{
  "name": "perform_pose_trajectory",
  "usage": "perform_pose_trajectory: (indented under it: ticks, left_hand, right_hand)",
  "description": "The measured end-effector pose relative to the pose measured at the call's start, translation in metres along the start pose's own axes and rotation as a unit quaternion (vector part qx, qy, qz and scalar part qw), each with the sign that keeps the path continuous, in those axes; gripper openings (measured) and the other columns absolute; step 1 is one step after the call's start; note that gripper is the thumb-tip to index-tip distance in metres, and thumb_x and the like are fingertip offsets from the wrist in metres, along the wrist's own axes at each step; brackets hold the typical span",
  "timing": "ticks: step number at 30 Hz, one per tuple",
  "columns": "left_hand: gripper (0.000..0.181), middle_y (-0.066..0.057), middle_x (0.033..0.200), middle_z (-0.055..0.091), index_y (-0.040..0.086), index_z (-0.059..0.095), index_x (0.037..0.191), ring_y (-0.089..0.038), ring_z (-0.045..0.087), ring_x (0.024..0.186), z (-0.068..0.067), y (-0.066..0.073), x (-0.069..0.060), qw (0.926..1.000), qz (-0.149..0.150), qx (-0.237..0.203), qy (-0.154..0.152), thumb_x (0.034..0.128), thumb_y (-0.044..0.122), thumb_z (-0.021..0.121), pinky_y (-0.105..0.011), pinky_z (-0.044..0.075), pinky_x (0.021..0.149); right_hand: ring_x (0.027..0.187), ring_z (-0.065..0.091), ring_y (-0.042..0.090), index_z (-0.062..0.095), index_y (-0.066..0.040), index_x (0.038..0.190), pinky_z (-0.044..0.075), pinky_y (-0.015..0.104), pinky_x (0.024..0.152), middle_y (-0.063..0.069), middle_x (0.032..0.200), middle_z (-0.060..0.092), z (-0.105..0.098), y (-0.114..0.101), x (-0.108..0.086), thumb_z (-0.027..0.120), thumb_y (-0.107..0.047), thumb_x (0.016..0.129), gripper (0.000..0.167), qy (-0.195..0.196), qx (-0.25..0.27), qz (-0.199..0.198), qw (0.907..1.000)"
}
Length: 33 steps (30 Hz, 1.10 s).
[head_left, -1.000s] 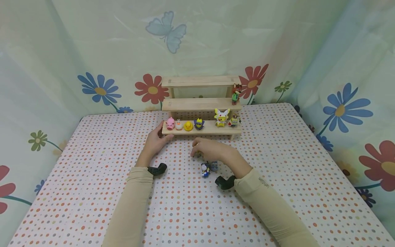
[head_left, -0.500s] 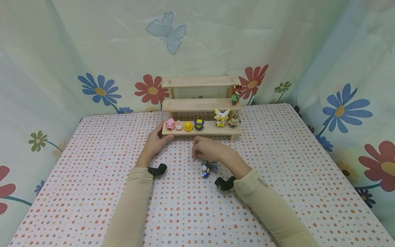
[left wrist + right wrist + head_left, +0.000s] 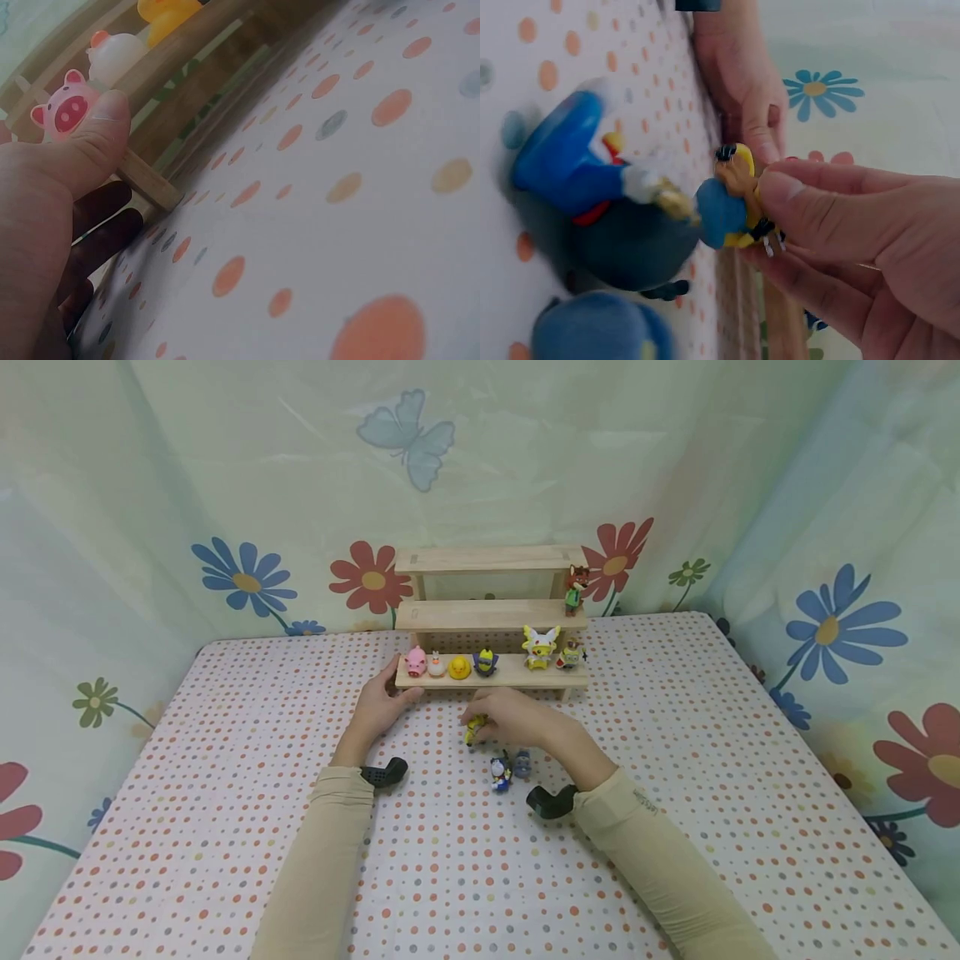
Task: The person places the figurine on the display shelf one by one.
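Observation:
The left hand (image 3: pixel 377 707) grips the left end of the bottom tier of a wooden shelf (image 3: pixel 502 670), its thumb beside a pink pig (image 3: pixel 67 109) in the left wrist view. Between thumb and fingers, the right hand (image 3: pixel 517 720) pinches a small yellow figure (image 3: pixel 474 729) just above the table in front of the shelf. From the right wrist view, that figure (image 3: pixel 733 206) shows blue, brown and black parts. Nearer the front, a blue-and-white figure (image 3: pixel 500 773) and a grey-blue figure (image 3: pixel 522 763) are close together.
Along the bottom tier are a white bird (image 3: pixel 436 665), a yellow duck (image 3: pixel 460 667), a dark caped figure (image 3: pixel 485 662), a white-and-yellow figure (image 3: pixel 539 647) and a crowned figure (image 3: pixel 570 654). A fox figure (image 3: pixel 574 590) stands at the middle tier's right end.
The yellow figure in the right hand has turned and shows more clearly beside the fingers. The left hand keeps its hold on the shelf.

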<state>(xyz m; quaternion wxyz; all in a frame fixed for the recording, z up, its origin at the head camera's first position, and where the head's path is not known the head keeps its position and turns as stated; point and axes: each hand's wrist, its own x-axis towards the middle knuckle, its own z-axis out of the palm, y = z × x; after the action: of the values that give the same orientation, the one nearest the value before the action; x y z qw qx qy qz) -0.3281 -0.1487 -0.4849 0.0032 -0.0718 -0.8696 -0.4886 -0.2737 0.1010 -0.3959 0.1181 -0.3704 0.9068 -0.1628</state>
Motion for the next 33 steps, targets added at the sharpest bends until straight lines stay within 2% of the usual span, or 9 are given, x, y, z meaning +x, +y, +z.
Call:
perform_pose_trajectory:
  ticks: [5, 10, 14, 19, 23, 28, 33]
  left_hand:
    - [0.100, -0.010, 0.152, 0.036, 0.013, 0.018, 0.153, -0.026, 0.037, 0.138, -0.002, -0.002, 0.003, 1.0000, 0.004, 0.004, -0.002, 0.0787, 0.061, 0.065, -0.044, 0.033, 0.113]
    - [0.101, -0.011, 0.151, 0.038, 0.012, 0.019, 0.153, -0.026, 0.039, 0.137, -0.004, -0.003, 0.006, 0.9999, 0.016, 0.000, -0.003, 0.0785, 0.061, 0.065, -0.043, 0.034, 0.112]
    - [0.101, -0.009, 0.152, 0.036, 0.013, 0.019, 0.153, -0.024, 0.036, 0.139, -0.007, -0.005, 0.008, 0.9999, 0.016, -0.006, -0.003, 0.0779, 0.063, 0.064, -0.042, 0.033, 0.114]
    - [0.101, -0.008, 0.153, 0.034, 0.014, 0.018, 0.153, -0.023, 0.034, 0.140, -0.007, -0.005, 0.009, 0.9999, 0.011, -0.008, -0.006, 0.0778, 0.064, 0.063, -0.041, 0.031, 0.115]
    - [0.100, -0.007, 0.152, 0.036, 0.015, 0.018, 0.153, -0.023, 0.035, 0.140, -0.005, -0.005, 0.007, 0.9998, 0.013, -0.015, -0.006, 0.0786, 0.062, 0.065, -0.041, 0.032, 0.114]
    - [0.101, -0.007, 0.153, 0.035, 0.013, 0.019, 0.153, -0.022, 0.035, 0.140, -0.002, -0.005, 0.005, 0.9996, 0.017, -0.021, -0.007, 0.0775, 0.063, 0.064, -0.040, 0.032, 0.114]
    - [0.101, -0.006, 0.153, 0.035, 0.012, 0.020, 0.153, -0.022, 0.036, 0.139, 0.000, -0.006, 0.006, 0.9996, 0.023, -0.017, -0.003, 0.0775, 0.062, 0.064, -0.040, 0.033, 0.113]
  right_hand:
    - [0.099, 0.064, 0.012, 0.067, -0.010, 0.116, 0.054, 0.023, 0.084, 0.001, 0.112, 0.066, -0.013, -0.008, 0.003, 0.071, -0.019, 0.086, 0.032, 0.028, 0.044, -0.016, 0.9985]
    - [0.096, 0.066, 0.015, 0.068, -0.011, 0.114, 0.055, 0.027, 0.081, 0.002, 0.109, 0.068, -0.040, -0.020, 0.016, 0.072, -0.024, 0.084, 0.033, 0.115, 0.042, -0.011, 0.9924]
    - [0.101, 0.066, 0.019, 0.068, -0.012, 0.117, 0.055, 0.030, 0.085, 0.005, 0.114, 0.066, -0.069, -0.021, 0.043, 0.071, -0.025, 0.085, 0.034, 0.173, 0.039, 0.020, 0.9839]
    - [0.105, 0.064, 0.020, 0.065, -0.008, 0.120, 0.054, 0.029, 0.089, 0.008, 0.117, 0.064, -0.091, -0.011, 0.085, 0.069, -0.024, 0.087, 0.037, 0.216, 0.046, 0.050, 0.9739]
    - [0.104, 0.062, 0.021, 0.061, -0.005, 0.124, 0.052, 0.030, 0.090, 0.011, 0.116, 0.063, -0.095, -0.007, 0.112, 0.070, -0.023, 0.087, 0.042, 0.231, 0.050, 0.068, 0.9694]
    - [0.104, 0.061, 0.022, 0.053, -0.007, 0.133, 0.052, 0.031, 0.092, 0.011, 0.118, 0.063, -0.092, -0.009, 0.131, 0.070, -0.020, 0.087, 0.051, 0.237, 0.050, 0.080, 0.9669]
    - [0.102, 0.059, 0.020, 0.058, -0.007, 0.127, 0.052, 0.031, 0.090, 0.009, 0.117, 0.062, -0.087, -0.011, 0.141, 0.068, -0.022, 0.088, 0.043, 0.230, 0.046, 0.086, 0.9684]
